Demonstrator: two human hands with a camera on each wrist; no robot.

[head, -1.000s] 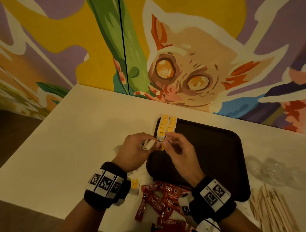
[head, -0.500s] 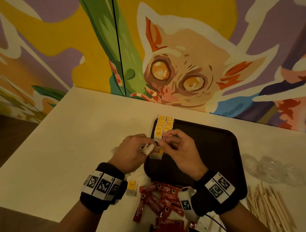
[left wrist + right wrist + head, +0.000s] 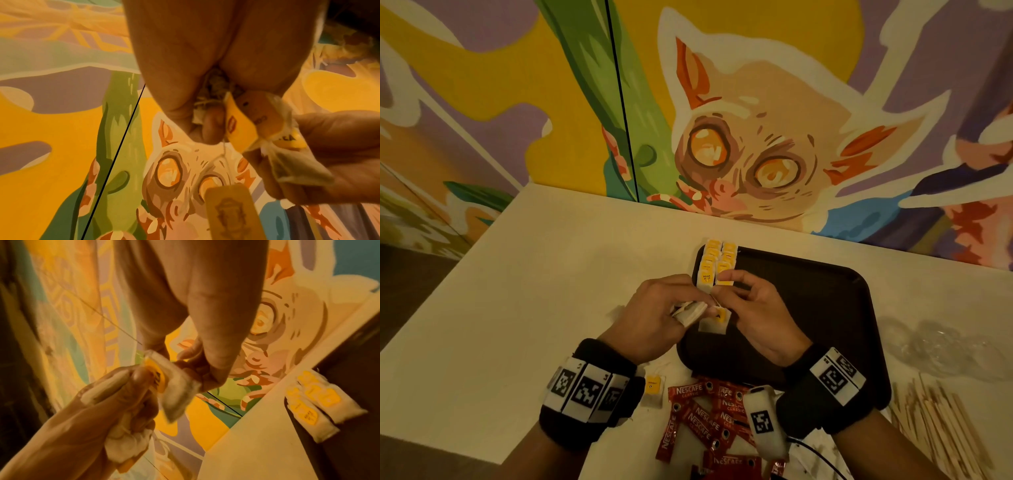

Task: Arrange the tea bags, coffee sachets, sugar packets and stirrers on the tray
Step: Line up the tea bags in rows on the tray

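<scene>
Tray (image 3: 808, 308): two short rows of yellow-tagged tea bags (image 3: 717, 263) laid at its far-left corner, "RELAX" legible; remainder unfilled. Coffee sachets (image 3: 702, 416), marked "NESCAFE CLASSIC", and stirrers (image 3: 941, 428) left off-tray; sugar packets not identified. Left hand (image 3: 654, 318) is clenched round a tea-bag bunch (image 3: 690, 311); right hand (image 3: 760, 315) pinches one tea bag (image 3: 176, 395) above the tray's near-left part.

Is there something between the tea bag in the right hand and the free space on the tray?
Nothing visible blocks it. The right hand holds the tea bag just above bare tray, below the rows of tea bags.
</scene>
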